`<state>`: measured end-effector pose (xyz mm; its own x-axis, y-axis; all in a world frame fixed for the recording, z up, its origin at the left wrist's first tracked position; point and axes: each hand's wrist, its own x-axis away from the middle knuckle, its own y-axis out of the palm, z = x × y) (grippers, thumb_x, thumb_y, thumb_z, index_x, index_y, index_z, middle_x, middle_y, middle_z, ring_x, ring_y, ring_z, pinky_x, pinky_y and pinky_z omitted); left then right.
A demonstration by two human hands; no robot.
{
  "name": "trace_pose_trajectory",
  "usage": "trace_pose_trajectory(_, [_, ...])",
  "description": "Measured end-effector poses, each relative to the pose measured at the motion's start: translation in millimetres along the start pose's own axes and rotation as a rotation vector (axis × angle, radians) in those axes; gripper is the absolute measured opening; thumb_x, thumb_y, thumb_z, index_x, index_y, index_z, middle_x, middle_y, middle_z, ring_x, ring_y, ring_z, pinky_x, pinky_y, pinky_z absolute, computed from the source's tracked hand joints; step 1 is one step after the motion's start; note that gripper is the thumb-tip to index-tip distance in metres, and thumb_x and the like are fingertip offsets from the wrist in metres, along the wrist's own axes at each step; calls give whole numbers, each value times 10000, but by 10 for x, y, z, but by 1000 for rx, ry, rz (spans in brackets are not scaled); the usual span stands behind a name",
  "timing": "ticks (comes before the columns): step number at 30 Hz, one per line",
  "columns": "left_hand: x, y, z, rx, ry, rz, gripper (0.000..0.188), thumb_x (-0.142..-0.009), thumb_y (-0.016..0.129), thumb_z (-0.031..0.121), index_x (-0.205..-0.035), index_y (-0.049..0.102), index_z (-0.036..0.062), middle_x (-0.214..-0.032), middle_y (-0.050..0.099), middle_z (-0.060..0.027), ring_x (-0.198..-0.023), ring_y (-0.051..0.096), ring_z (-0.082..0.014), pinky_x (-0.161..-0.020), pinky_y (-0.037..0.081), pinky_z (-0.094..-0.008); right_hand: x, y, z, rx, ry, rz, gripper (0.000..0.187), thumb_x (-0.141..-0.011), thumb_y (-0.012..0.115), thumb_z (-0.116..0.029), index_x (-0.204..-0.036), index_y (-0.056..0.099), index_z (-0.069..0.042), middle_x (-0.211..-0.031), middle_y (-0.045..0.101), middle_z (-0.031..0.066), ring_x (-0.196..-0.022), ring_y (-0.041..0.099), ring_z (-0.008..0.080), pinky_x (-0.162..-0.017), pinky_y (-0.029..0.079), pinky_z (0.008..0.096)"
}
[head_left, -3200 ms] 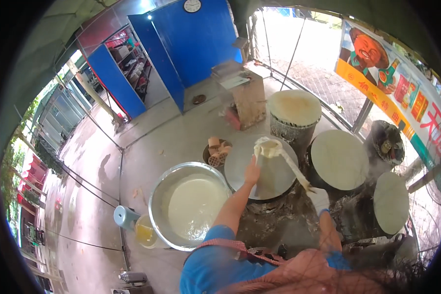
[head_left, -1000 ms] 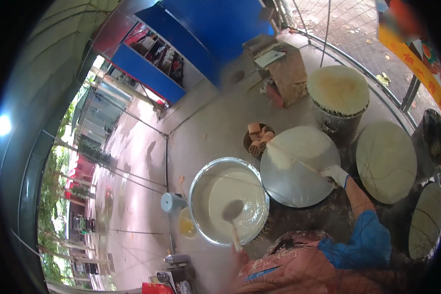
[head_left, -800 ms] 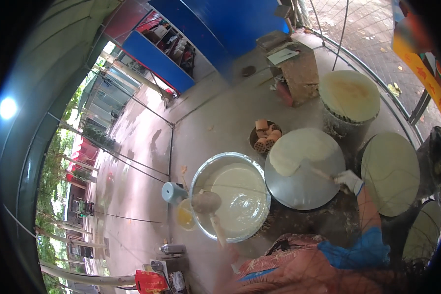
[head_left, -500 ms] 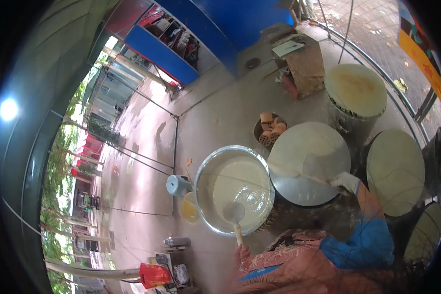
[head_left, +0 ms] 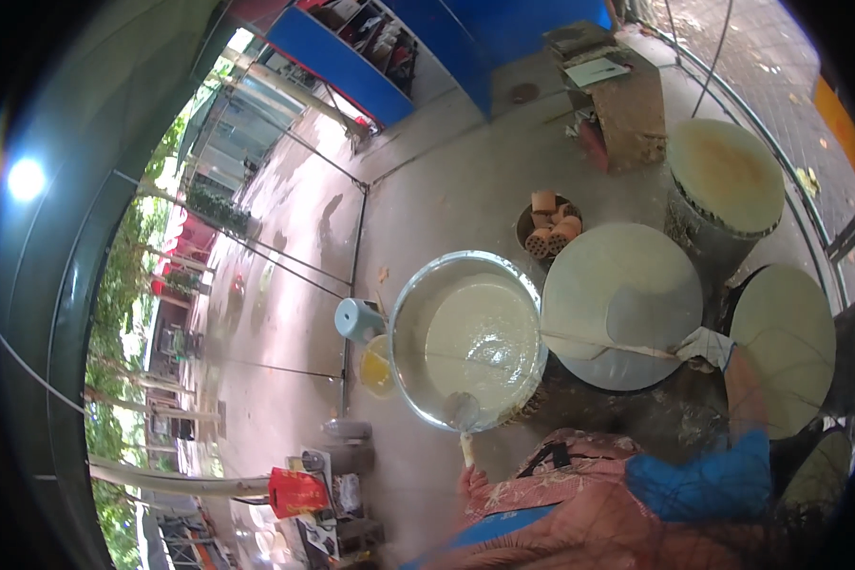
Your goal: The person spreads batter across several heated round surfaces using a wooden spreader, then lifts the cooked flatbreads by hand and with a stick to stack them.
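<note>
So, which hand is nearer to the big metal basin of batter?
Left. The left hand holds a ladle at the basin's near rim. The right hand is beyond the basin's right edge, by the round griddle.

One view only, worn on your head, fisheye, looking steeply down and tilted to your left. Your torso and forearms enter from the lower edge. It sits well above the work: the batter basin point(head_left: 467, 340) is near centre, the round griddle point(head_left: 622, 304) just right of it, the floor and blue stall wall point(head_left: 503, 38) bend toward the upper rim. No second view to share anything.
</note>
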<state>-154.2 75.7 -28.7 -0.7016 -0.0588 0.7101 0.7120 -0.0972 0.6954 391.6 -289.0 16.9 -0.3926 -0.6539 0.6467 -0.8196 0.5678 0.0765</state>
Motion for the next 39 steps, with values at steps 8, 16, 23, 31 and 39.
trace_pose_trajectory(8, [189,-197,-141,39,2,-20,436,-938,457,419,-612,382,140,-456,322,29,-378,318,-100,-368,282,-243,-1149,-12,-444,344,-323,46,264,-658,716,-233,-847,684,-50,-642,595,60,-486,525,169,-405,397,319])
trace_pose_trajectory(16, [210,92,-263,108,102,194,425,-948,456,379,-614,345,140,-456,299,34,-353,262,-79,-342,259,-234,-23,-264,-441,176,-56,68,234,-650,636,-72,-870,686,-11,-594,584,61,-430,467,128,-400,351,278])
trace_pose_trajectory(23, [409,-265,-30,-11,97,224,414,-929,489,383,-614,367,145,-474,305,45,-372,282,-75,-359,264,-220,-720,-64,-219,495,-188,-10,338,-670,667,-191,-985,699,-69,-711,626,32,-576,522,124,-494,401,310])
trace_pose_trajectory(31, [501,-537,553,262,-162,-175,322,-953,457,314,-713,428,100,-528,360,21,-406,348,-84,-354,323,-229,1924,1044,1205,-1,43,618,265,-747,636,-151,-992,696,-72,-797,663,52,-692,584,116,-609,457,278])
trace_pose_trajectory(39, [853,-379,903,120,-283,-178,365,-961,449,285,-659,360,99,-537,317,26,-402,323,-70,-336,287,-207,280,3645,1043,516,-203,1116,287,-848,567,-348,-1038,655,-152,-917,650,143,-831,616,331,-751,480,422])
